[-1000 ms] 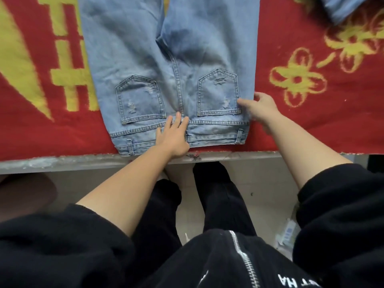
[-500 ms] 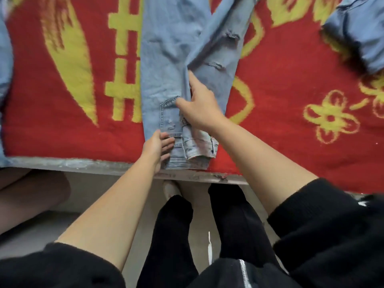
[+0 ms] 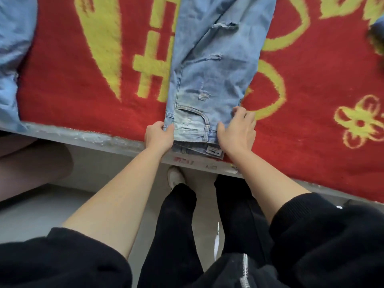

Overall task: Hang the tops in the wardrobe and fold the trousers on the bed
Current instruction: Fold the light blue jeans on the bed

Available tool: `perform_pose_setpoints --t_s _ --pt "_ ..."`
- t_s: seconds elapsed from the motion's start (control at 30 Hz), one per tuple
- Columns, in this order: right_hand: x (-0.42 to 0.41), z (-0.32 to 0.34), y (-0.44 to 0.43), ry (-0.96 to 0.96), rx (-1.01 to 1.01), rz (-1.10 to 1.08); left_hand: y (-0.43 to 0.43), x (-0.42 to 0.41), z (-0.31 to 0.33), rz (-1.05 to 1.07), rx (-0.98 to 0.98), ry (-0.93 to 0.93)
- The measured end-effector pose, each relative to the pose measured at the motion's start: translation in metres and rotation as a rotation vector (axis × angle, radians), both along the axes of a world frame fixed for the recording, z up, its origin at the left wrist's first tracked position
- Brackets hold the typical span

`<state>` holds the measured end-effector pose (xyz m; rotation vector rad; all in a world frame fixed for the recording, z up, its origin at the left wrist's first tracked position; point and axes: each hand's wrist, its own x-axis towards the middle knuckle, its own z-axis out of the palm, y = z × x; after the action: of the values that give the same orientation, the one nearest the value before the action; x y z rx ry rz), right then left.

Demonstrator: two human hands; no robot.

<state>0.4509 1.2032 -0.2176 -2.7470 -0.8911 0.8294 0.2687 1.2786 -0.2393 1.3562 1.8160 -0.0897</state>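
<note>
only thing I can half read is the little white tag (image 3: 215,153) on the light blue denim jeans (image 3: 209,69) waistband, looks like "BAIHUI" upside down, plus part of a big yellow Chinese character (image 3: 153,65) on the red blanket (image 3: 311,100)

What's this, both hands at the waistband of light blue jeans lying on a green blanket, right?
No: the blanket is red and yellow, not green. The head view shows the left hand and right hand at the waistband of the light blue jeans.
</note>
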Motion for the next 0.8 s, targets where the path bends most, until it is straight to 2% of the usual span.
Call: perform_pose_setpoints --t_s 0.07,0.17,0.2,0.4,0.47,0.53,0.67,0.8 --pt "0.007 -0.007 -0.011 0.086 -0.05 -0.084 -0.003 0.0 -0.003 0.036 -0.047 0.013" --pt "0.015 -0.021 -0.022 0.455 -0.082 -0.239 -0.005 -0.002 -0.005 0.02 -0.088 0.029" --pt "0.018 -0.023 -0.027 0.517 -0.076 -0.249 -0.005 -0.002 -0.006 0.015 -0.108 0.021" --pt "0.039 -0.034 -0.054 0.713 0.015 -0.243 -0.008 -0.001 -0.003 0.153 -0.393 -0.116" --pt "0.046 -0.037 -0.066 0.676 -0.076 -0.159 -0.017 -0.003 -0.005 0.196 -0.528 -0.117" --pt "0.05 -0.037 -0.074 0.571 -0.204 -0.042 -0.029 -0.003 -0.007 0.14 -0.583 -0.067" --pt "0.054 -0.023 -0.061 0.42 -0.353 0.119 -0.039 0.005 -0.005 0.031 -0.45 0.015" --pt "0.078 0.001 -0.027 0.41 -0.252 0.084 -0.019 0.025 0.018 -0.117 -0.363 0.141"
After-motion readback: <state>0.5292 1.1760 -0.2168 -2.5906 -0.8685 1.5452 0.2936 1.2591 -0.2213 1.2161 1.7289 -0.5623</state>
